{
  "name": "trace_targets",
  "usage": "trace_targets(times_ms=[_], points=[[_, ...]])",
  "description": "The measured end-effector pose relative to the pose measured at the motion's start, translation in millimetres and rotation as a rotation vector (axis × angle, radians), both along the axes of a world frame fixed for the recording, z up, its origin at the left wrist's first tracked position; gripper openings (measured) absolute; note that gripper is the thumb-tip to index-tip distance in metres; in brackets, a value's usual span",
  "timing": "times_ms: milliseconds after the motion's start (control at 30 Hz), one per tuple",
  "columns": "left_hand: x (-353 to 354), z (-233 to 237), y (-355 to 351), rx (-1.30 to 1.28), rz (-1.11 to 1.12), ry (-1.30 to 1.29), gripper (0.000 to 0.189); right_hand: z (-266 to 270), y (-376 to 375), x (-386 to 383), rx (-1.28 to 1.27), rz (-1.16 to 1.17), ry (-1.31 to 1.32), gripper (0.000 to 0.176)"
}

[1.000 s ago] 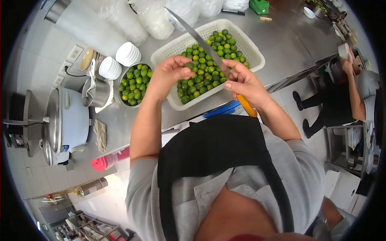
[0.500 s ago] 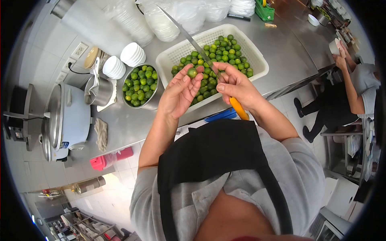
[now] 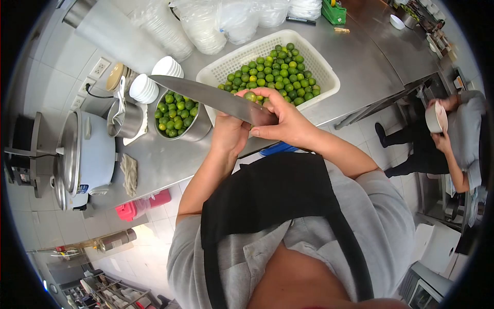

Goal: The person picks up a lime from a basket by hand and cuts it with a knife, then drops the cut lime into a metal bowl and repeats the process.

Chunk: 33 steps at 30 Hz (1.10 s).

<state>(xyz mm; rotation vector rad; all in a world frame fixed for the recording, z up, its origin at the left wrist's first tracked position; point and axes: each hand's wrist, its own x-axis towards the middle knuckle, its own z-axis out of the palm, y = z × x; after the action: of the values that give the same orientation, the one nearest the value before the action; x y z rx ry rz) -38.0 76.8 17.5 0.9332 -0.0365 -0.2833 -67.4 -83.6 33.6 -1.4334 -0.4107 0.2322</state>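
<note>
My right hand (image 3: pixel 290 121) grips a large kitchen knife (image 3: pixel 206 96), its broad blade lying across in front of my left hand and its tip toward the upper left. The knife's handle is hidden by the hand. Partly covered by the blade, my left hand (image 3: pixel 229 135) is closed round a small green lime (image 3: pixel 250 96), which shows just above the blade's edge near my right fingers. Beyond both hands stands a white perforated basket (image 3: pixel 211 76) holding many limes (image 3: pixel 280 72). To the left, a steel pot (image 3: pixel 198 129) is filled with limes too.
Stacked white bowls (image 3: pixel 144 88), a small saucepan (image 3: pixel 133 121) and a big rice cooker (image 3: pixel 95 149) line the left. A cloth (image 3: pixel 129 175) lies near the counter edge. Bagged containers (image 3: pixel 200 31) stand behind. At right, another person holds a white bowl (image 3: pixel 436 117).
The knife has swung from pointing up and away to lying across toward the left. My hands have come together at the lime. The other person's bowl has moved lower.
</note>
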Motion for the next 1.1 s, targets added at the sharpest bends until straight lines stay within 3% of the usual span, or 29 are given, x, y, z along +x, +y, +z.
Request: trace_targets(times_ms=[167,267,533,700,767,867,933,1000,1067,1100], points=[[-3,-2,4,-0.013,-0.027,-0.067,0.033,-3,-3,0,-0.073,0.014,-0.012,0.072],[-4,-2,8,-0.038,-0.034,-0.069,0.027,-8,-2,-1,0.006,-0.017,-0.142,0.071],[-7,-7,6,-0.029,-0.036,-0.125,0.025,0,-6,-2,0.050,0.072,0.047,0.068],[-8,-5,11,-0.122,-0.125,-0.162,0.024,-12,-7,0,0.162,0.081,-0.042,0.064],[-10,-4,12,-0.082,-0.111,-0.179,0.022,2,-13,-4,0.081,0.110,0.105,0.061],[-7,3,16,-0.076,-0.107,-0.123,0.014,5,-12,-3,0.049,0.139,0.102,0.068],[3,10,36,0.249,0.027,-0.208,0.017,7,-11,-4,0.061,0.160,0.172,0.071],[25,14,72,0.746,0.301,-0.393,0.022,6,-12,-4,0.095,0.146,0.090,0.076],[38,18,107,1.098,0.449,-0.406,0.026,11,-21,-3,0.090,0.090,0.104,0.076],[55,-4,132,1.295,0.505,-0.462,0.030,12,-27,-2,0.081,0.044,0.118,0.075]])
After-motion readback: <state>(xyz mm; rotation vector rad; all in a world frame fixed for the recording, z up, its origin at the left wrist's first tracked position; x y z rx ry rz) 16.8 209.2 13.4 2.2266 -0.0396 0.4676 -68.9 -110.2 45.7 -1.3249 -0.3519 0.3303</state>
